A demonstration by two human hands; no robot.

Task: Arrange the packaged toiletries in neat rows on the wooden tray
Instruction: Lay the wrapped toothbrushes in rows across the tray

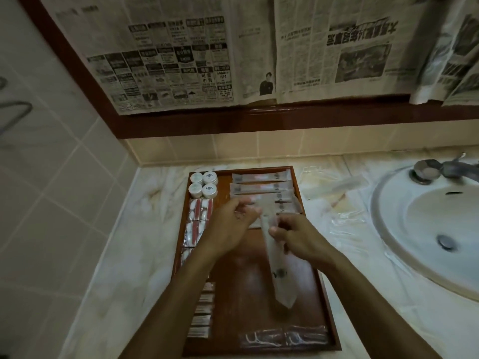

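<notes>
both forearms reached over the wooden tray (334, 330), right hand (298, 235) pinching a long sachet (278, 270) lying crosswise to the stacked sachet row (261, 187), left hand (230, 224) loosely curled, touching that row.

Dim light. Pale marbled stone bench (124, 255), white round basin (414, 229) with metal tap (440, 169) at right. Beige tiled wall (51, 164). Brown-framed mirror (233, 123) covered with newspaper sheets (207, 60).

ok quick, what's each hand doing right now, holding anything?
Left hand: fingers curled at the top end of the long white packet; actual grip cannot be told.
Right hand: pinching the same packet, held over the wooden tray.
</notes>
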